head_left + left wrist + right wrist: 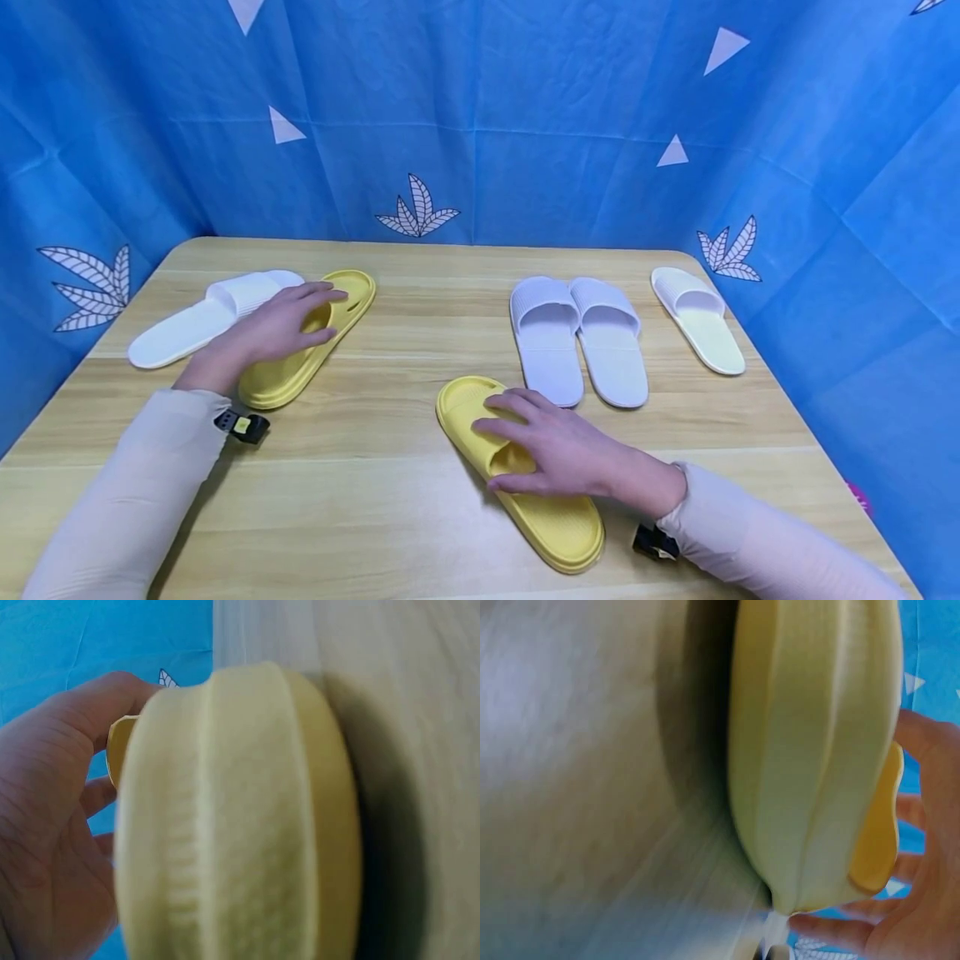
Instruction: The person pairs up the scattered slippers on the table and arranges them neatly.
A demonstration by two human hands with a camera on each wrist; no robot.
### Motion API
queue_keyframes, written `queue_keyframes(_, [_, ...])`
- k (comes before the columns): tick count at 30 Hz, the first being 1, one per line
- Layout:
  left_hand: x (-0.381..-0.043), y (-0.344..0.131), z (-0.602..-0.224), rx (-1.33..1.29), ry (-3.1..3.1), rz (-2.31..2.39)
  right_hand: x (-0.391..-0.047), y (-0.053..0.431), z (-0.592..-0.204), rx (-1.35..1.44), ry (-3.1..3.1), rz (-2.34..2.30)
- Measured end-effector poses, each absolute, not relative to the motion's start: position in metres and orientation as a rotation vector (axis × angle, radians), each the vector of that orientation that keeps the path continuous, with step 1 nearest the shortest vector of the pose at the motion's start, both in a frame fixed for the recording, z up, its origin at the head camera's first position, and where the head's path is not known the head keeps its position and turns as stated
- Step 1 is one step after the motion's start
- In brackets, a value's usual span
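On the left of the table, a yellow slipper [281, 381] lies with its toe pointing away and to the right. My left hand [273, 327] is over its strap, fingers spread and loosely bent, covering part of the strap. A second yellow slipper [562, 529] lies nearer the front, toe away and to the left. Over its strap is my right hand [558, 450], with the fingers spread apart. Both wrist views show the heel of a yellow slipper [247, 817] up close, with the fingers beyond it. Whether either hand touches its slipper is hard to tell.
A white slipper [180, 333] lies left of my left hand. Two pale lilac slippers [553, 362] stand side by side behind my right hand. One more pale slipper [708, 333] is near the right edge of the wooden table [337, 517]. Blue curtains [480, 100] surround the back and sides.
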State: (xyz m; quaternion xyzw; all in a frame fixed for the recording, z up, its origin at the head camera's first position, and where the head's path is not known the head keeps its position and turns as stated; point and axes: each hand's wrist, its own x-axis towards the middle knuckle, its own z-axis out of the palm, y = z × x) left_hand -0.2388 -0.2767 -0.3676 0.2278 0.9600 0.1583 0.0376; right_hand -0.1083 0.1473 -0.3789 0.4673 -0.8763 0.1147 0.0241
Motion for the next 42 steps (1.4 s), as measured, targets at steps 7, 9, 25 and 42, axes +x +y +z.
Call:
queue_keyframes(7, [-0.239,-0.276,-0.368,0.692,2.961,0.514,-0.105,0.146,-0.377,1.406,-2.737,0.345])
queue_keyframes(9, [-0.238,-0.276,-0.368,0.689,2.961,0.51,-0.104,0.146,-0.377,1.403,-2.738,0.349])
queue_keyframes(25, [-0.232,-0.271,-0.368,0.678,2.966,0.505,-0.109,0.14,-0.379,1.381,-2.702,0.39])
queue_keyframes(42, [-0.222,-0.264,-0.367,0.659,2.996,0.473,-0.118,0.129,-0.379,1.256,-2.779,0.434])
